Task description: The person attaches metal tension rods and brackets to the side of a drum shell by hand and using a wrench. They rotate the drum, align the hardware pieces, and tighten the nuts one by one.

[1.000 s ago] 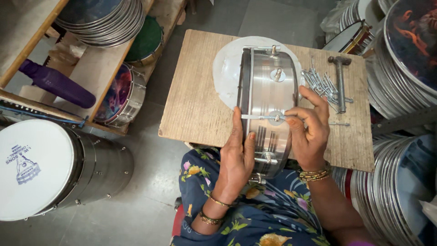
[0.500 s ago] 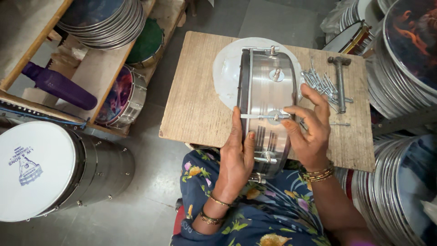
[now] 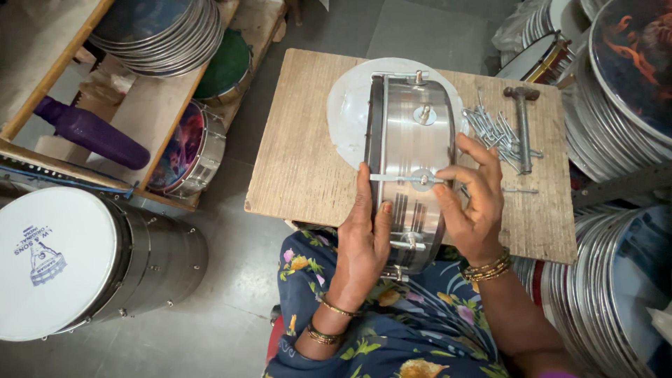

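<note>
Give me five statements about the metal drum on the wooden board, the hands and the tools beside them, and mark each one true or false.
1. The shiny steel drum shell stands on its edge on the wooden board. True.
2. The left hand lies flat on the board, away from the drum. False: it grips the drum's near side, thumb on the shell.
3. The right hand pinches a small metal fitting on the shell with its fingertips. True.
4. The metal hammer is held in the right hand. False: it lies on the board, beside a pile of silver metal rods.
5. The large drum with a white head stands on the board. False: it lies on the floor to the left.
</note>
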